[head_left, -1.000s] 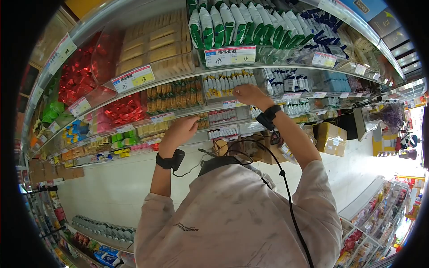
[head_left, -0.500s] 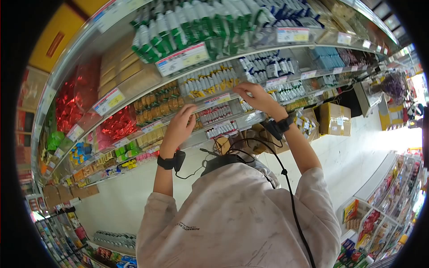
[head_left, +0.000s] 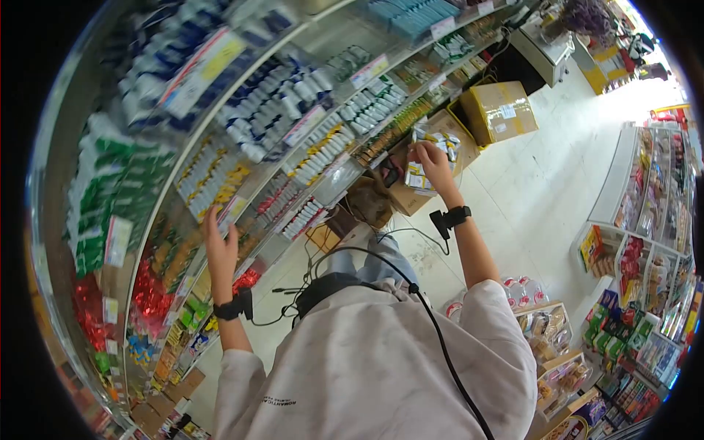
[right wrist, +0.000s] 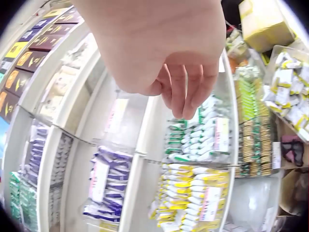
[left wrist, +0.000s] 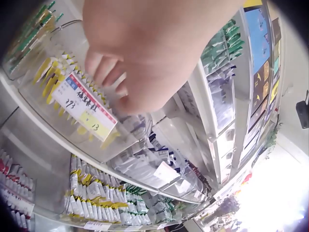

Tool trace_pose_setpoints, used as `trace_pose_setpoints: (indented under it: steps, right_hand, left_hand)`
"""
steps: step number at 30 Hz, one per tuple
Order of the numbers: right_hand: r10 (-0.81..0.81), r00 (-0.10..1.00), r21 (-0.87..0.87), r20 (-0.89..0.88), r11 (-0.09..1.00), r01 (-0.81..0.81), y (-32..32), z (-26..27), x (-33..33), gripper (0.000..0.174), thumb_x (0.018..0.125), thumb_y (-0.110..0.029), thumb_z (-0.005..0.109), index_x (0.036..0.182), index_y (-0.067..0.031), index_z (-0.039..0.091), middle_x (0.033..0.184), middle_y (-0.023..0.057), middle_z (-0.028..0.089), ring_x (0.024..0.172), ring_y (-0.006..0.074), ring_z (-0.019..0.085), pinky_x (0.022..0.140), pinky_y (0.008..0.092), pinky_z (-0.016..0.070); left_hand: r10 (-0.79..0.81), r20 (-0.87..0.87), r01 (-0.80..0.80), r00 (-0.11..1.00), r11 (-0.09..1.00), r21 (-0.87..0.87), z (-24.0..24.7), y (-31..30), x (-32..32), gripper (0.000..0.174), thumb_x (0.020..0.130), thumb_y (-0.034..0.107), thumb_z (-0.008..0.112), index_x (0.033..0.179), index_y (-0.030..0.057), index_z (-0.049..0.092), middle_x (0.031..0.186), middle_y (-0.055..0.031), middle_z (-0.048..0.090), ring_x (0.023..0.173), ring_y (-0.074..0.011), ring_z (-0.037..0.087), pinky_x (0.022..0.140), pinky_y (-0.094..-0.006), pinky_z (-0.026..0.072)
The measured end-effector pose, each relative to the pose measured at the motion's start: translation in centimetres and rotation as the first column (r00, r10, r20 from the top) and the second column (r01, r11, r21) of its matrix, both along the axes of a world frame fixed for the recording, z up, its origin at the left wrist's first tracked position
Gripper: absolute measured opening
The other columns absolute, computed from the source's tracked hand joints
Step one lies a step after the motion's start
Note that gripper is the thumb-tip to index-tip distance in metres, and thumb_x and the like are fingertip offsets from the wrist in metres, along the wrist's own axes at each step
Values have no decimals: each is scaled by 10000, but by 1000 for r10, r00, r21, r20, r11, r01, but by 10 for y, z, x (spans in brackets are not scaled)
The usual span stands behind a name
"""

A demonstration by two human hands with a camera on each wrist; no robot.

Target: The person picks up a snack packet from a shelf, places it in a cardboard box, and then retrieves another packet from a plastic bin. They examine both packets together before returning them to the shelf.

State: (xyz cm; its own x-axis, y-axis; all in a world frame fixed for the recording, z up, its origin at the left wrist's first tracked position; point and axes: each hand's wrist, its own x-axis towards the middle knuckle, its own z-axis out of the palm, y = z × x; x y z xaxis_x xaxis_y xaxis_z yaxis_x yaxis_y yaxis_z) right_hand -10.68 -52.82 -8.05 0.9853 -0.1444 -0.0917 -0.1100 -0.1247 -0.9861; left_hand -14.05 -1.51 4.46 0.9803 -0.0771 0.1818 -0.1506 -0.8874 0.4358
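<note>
My left hand [head_left: 221, 253] is at the front of a clear shelf bin of white-and-yellow packets [head_left: 213, 176], its thumb apart from the fingers. In the left wrist view, its fingers [left wrist: 104, 67] bend over that bin, beside a handwritten price label [left wrist: 83, 104], and no packet shows in them. My right hand [head_left: 435, 170] is over an open carton [head_left: 411, 199] with loose white-and-yellow packets [head_left: 416, 176] on top. In the right wrist view, its fingers [right wrist: 178, 92] hang loosely curled with nothing seen between them; the loose packets lie off to the right.
Tiered shelves hold green-and-white packets [head_left: 117, 183], blue-and-white packets [head_left: 264, 103] and red-wrapped sweets [head_left: 150, 293]. A taped cardboard box [head_left: 500, 111] stands on the floor beyond the open carton. Cables hang by my body, and more display shelves [head_left: 638, 198] stand across the aisle.
The head view has turned to the right along the shelf. My right hand has moved from the shelf's packets over to the open carton; my left hand has come to the white-and-yellow packets' bin.
</note>
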Motion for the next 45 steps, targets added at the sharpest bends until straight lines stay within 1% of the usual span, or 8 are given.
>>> trace_pose_setpoints:
  steps: [6, 11, 14, 19, 22, 34, 41, 45]
  right_hand:
    - [-404, 853, 42, -332, 897, 441, -82, -161, -28, 294, 1037, -211, 508, 1092, 27, 671, 885, 80, 714, 785, 127, 678, 679, 267, 532]
    - [-461, 718, 124, -522, 792, 598, -125, -267, -31, 272, 991, -167, 539, 1138, 39, 639, 979, 136, 717, 811, 178, 705, 740, 266, 590]
    - [-463, 663, 240, -589, 683, 690, -136, -310, -17, 268, 993, -150, 546, 1105, 84, 615, 895, 144, 709, 669, 167, 674, 609, 254, 563]
    - [-268, 708, 548, -653, 478, 687, -147, -360, 15, 584, 994, -331, 630, 1340, 81, 403, 1345, 272, 557, 1122, 346, 628, 914, 347, 565]
    - [-225, 634, 555, -740, 330, 764, -146, -371, 38, 630, 980, -382, 656, 1331, 79, 410, 1362, 277, 539, 1146, 357, 612, 945, 375, 552]
    - [-325, 676, 579, -661, 352, 736, -157, -388, 23, 268, 971, -246, 698, 1041, -14, 583, 948, 76, 632, 848, 158, 658, 675, 231, 568]
    - [-421, 762, 484, -492, 595, 642, -146, -373, -17, 191, 982, -181, 674, 1016, -30, 562, 950, 35, 605, 856, 107, 605, 788, 224, 513]
    - [-557, 674, 489, -485, 467, 737, -117, -324, -24, 152, 968, -139, 680, 979, -50, 557, 886, 10, 593, 845, 89, 591, 817, 248, 487]
  left_hand:
    - [64, -9, -64, 998, 993, -103, 7, -38, -3, 219, 992, 39, 553, 1188, -17, 631, 1103, -143, 675, 995, -255, 652, 890, -359, 498]
    - [-111, -252, 74, 961, 986, -152, -11, -79, 3, 181, 988, 23, 556, 1133, -20, 655, 956, -122, 696, 851, -215, 678, 760, -323, 527]
    - [-162, -361, 100, 918, 977, -186, -32, -95, 6, 178, 980, 13, 562, 1128, -17, 657, 927, -115, 694, 820, -210, 680, 741, -321, 530]
    - [-198, -507, 131, 839, 977, -166, -63, -125, 14, 187, 963, 10, 580, 1130, 4, 665, 887, -106, 675, 783, -211, 678, 694, -325, 525]
    - [-260, -562, 208, 785, 965, -157, -82, -140, 22, 189, 956, 9, 583, 1128, 12, 663, 888, -118, 672, 788, -234, 684, 685, -339, 524]
    - [-382, -625, 273, 681, 924, -267, -175, -157, 2, 171, 939, 10, 585, 1092, -4, 662, 932, -157, 690, 831, -313, 689, 730, -373, 538]
    - [-454, -596, 274, 663, 887, -370, -234, -175, 6, 153, 941, 19, 594, 1077, -15, 656, 915, -159, 692, 782, -312, 677, 702, -364, 535]
    - [-498, -590, 279, 636, 861, -425, -260, -180, 4, 155, 952, 38, 592, 1083, -13, 656, 900, -158, 698, 763, -281, 684, 688, -359, 533]
